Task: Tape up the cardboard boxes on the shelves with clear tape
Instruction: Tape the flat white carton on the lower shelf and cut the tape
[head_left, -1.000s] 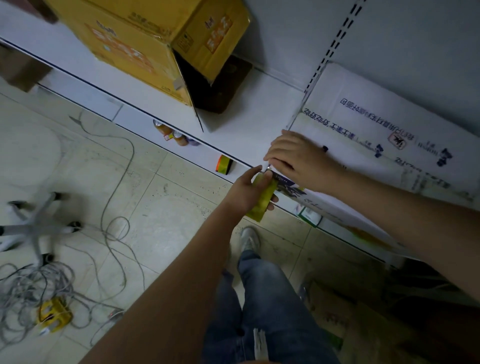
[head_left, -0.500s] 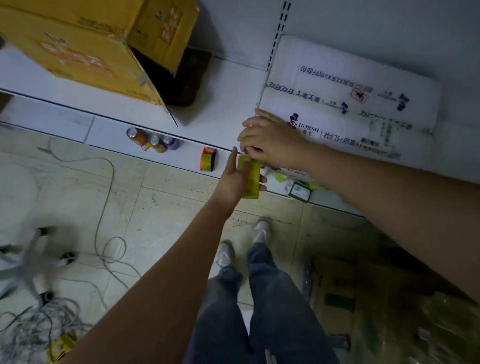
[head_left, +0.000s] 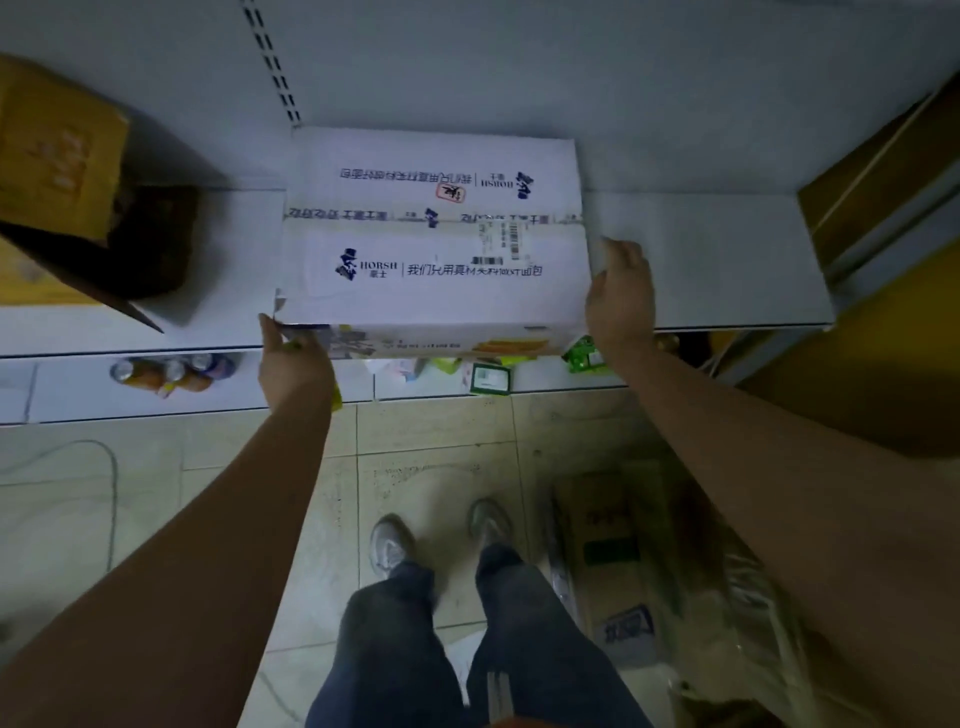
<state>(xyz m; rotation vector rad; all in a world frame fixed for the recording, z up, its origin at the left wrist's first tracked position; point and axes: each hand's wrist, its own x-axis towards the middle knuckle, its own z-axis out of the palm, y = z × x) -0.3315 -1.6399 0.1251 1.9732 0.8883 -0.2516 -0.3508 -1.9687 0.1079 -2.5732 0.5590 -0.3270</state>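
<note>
Hands (head_left: 293, 364) (head_left: 621, 296) flank white box (head_left: 431, 249)

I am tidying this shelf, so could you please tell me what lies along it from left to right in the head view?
yellow cardboard box → left hand → white printed box → right hand → brown box at the right edge.

I have one view only, from the head camera, so no second view overlaps it. It looks steeply down and forward from above the person's own legs and shoes (head_left: 439, 535). The wide lens bows the white shelf (head_left: 727, 270) at the edges. Both forearms enter from the lower corners, close to the lens; the white box (head_left: 436, 291) sits centre frame, near.
</note>
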